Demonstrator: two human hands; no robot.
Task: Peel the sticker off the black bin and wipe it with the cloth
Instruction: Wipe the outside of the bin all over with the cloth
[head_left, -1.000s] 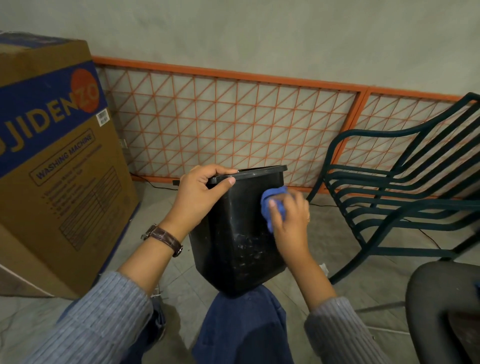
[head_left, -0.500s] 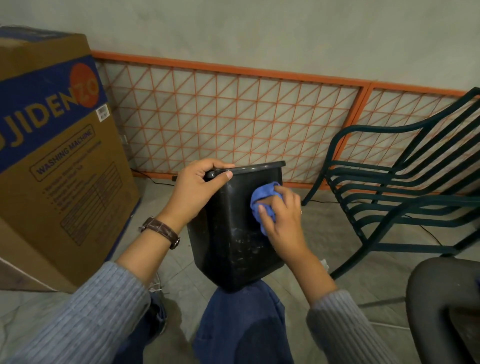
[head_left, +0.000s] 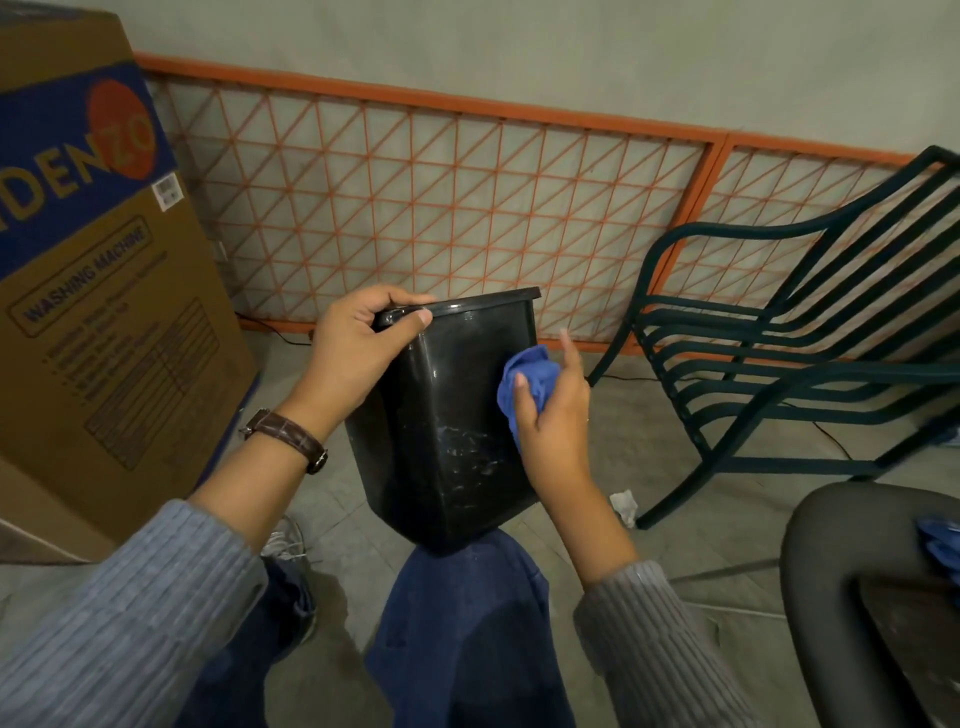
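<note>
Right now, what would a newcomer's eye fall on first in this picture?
First, the black bin in the middle, resting on the person's knee: the left hand grips its rim and the right hand presses a crumpled blue cloth against its side. Next, the large cardboard washing machine box on the left and the dark green metal chair on the right, before an orange lattice panel at the back.

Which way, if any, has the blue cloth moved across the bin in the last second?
Yes. The blue cloth slid left across the black bin, then returned to its right edge.
</note>
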